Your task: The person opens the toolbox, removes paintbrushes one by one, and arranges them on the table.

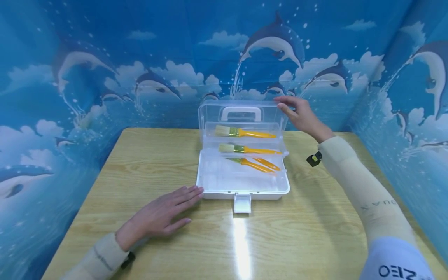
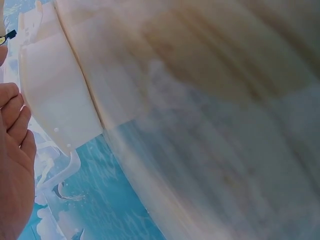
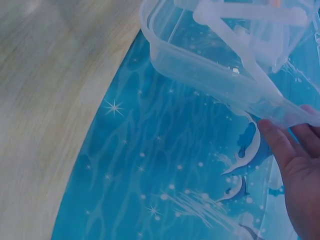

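A white plastic box stands with its clear lid raised at the back. My right hand holds the lid's upper right corner between thumb and fingers; the right wrist view shows the fingers at the lid's edge. My left hand lies with straight fingers, its fingertips at the box's front left corner. Inside, one paintbrush with an orange handle lies on the upper clear tray, another paintbrush on the lower one. Further orange-handled brushes lie in the base, their bristles partly hidden under the trays.
The box stands on a wood-grain table. A blue curtain with dolphins hangs around the back and sides. The white latch hangs down at the box's front, and a white handle shows on the lid.
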Demonstrator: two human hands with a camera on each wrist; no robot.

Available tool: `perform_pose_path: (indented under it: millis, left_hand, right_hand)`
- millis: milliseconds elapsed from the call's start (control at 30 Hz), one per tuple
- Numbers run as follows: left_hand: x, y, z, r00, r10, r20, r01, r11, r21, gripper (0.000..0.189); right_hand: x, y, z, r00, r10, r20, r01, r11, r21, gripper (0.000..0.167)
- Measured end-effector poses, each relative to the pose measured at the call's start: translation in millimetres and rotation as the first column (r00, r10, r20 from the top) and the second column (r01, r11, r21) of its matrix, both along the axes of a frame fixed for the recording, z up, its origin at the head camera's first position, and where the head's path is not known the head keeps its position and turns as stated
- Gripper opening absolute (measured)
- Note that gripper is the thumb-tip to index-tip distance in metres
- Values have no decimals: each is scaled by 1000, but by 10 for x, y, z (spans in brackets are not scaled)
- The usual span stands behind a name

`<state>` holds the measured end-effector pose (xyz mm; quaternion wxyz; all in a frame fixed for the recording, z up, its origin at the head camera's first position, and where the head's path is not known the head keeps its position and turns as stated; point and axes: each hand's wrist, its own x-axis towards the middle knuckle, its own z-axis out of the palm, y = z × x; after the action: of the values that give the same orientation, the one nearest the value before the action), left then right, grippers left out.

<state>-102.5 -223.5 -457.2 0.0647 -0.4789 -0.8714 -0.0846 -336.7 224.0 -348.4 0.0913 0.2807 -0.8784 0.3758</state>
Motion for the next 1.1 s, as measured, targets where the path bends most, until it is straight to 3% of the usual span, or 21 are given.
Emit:
perform_pose_path:
  millis: [300, 600, 833, 1100]
  left_hand:
    - [11, -14, 27, 1000, 7, -1, -7, 1000, -3, 66]
    - [21, -6, 50, 1000, 21, -1, -21, 999, -24, 66]
    - [37, 14, 61, 1000, 30, 0, -30, 999, -36, 65]
    - [32, 30, 23, 1000, 10, -29, -10, 1000, 5, 64]
  right_hand:
    - [-16, -72, -122, 996, -84, -3, 84, 993, -87, 44]
    - [12, -82, -199, 991, -90, -98, 77, 988, -132, 41]
    - [59, -52, -260, 988, -110, -108, 94, 985, -144, 37]
    - [80, -22, -298, 982, -119, -150, 92, 980, -174, 34]
